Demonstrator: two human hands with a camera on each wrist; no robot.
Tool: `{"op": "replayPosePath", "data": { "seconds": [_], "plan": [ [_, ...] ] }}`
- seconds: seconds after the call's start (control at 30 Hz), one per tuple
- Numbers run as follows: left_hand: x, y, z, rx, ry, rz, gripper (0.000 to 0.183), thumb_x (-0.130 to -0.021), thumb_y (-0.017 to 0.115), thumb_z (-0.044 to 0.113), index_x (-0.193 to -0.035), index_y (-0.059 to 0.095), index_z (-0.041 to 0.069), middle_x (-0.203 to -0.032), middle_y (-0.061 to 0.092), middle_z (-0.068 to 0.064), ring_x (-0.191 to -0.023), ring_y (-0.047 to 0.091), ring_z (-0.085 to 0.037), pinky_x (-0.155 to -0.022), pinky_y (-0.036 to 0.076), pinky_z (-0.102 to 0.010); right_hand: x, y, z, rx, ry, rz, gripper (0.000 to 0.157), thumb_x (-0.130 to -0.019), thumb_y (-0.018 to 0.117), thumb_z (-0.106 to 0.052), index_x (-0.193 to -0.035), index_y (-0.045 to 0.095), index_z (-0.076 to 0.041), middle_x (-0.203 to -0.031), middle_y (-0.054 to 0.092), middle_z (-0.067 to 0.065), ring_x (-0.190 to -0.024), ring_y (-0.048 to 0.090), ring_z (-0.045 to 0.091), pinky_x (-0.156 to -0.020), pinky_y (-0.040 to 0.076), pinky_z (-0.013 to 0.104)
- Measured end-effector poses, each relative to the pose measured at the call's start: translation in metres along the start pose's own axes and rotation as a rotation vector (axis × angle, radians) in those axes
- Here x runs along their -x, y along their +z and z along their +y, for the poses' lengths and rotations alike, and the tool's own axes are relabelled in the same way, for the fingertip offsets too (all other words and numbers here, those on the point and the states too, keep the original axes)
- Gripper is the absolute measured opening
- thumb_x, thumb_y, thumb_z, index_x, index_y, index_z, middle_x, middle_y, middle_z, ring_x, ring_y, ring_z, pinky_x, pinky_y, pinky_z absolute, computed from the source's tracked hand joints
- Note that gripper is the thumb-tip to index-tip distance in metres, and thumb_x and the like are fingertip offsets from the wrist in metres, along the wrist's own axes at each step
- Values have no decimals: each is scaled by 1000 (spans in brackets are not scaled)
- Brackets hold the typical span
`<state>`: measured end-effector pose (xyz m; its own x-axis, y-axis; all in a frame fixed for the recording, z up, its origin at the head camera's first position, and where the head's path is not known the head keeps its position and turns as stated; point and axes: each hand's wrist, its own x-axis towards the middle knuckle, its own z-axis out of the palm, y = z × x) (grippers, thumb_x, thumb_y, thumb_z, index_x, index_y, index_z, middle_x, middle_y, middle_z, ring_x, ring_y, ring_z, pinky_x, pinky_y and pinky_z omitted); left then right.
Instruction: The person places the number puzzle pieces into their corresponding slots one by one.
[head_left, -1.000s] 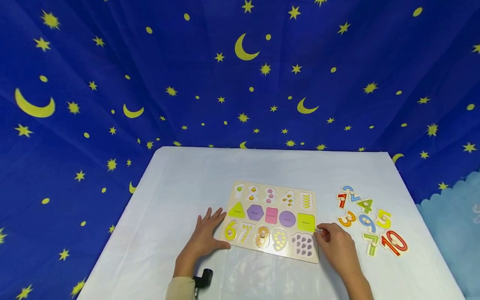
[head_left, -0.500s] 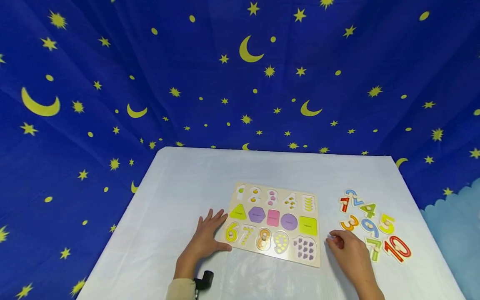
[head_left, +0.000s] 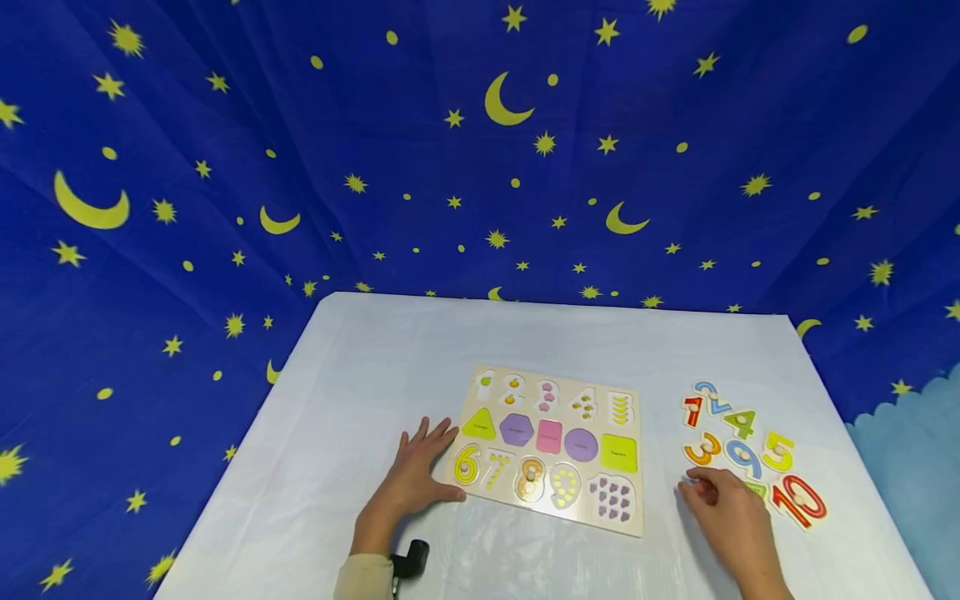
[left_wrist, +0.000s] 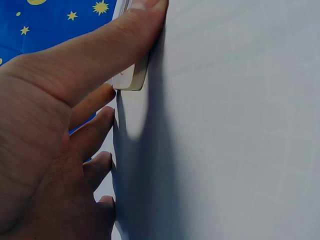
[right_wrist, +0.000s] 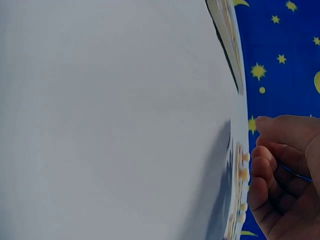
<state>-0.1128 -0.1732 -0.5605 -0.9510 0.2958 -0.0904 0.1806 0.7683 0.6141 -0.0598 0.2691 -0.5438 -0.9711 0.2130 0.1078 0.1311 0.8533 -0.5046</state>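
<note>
A wooden number puzzle board [head_left: 442,492] lies on the white table, its printed recesses and coloured shapes facing up. Knobbed pieces, a yellow 6 [head_left: 467,464] and an orange 8 [head_left: 530,479], sit in its lower row. My left hand [head_left: 412,475] rests at the board's left edge with fingers spread; in the left wrist view its thumb [left_wrist: 100,55] lies along the board's corner. Right of the board, my right hand [head_left: 731,517] hovers beside loose number pieces, fingers loosely curled, nothing seen in them. It covers most of the green 7 [head_left: 757,488].
Loose knobbed numbers lie at the right: a red 1 [head_left: 692,411], blue 2 [head_left: 716,400], orange 3 [head_left: 702,450], green 4 [head_left: 741,423], yellow 5 [head_left: 778,451], blue 9 [head_left: 744,460] and red 10 [head_left: 801,502]. A starry blue cloth [head_left: 420,125] hangs behind the table.
My right hand has moved right, from the board's right edge to the loose numbers, and now overlaps the 7. My left hand stays at the board. The head view has shifted slightly.
</note>
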Motion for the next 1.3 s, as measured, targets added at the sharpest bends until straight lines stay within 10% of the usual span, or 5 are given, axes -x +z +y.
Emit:
{"op": "replayPosePath", "data": {
  "seconds": [1.3],
  "plan": [
    [0, 1, -1, -5, 13, 7, 105, -58, 87, 50, -146, 44, 13, -154, 32, -2, -144, 11, -34, -112, 0, -59, -11, -27, 57, 16, 322, -80, 34, -83, 73, -14, -110, 65, 5, -83, 57, 9, -77, 49, 27, -68, 39, 43]
  ]
}}
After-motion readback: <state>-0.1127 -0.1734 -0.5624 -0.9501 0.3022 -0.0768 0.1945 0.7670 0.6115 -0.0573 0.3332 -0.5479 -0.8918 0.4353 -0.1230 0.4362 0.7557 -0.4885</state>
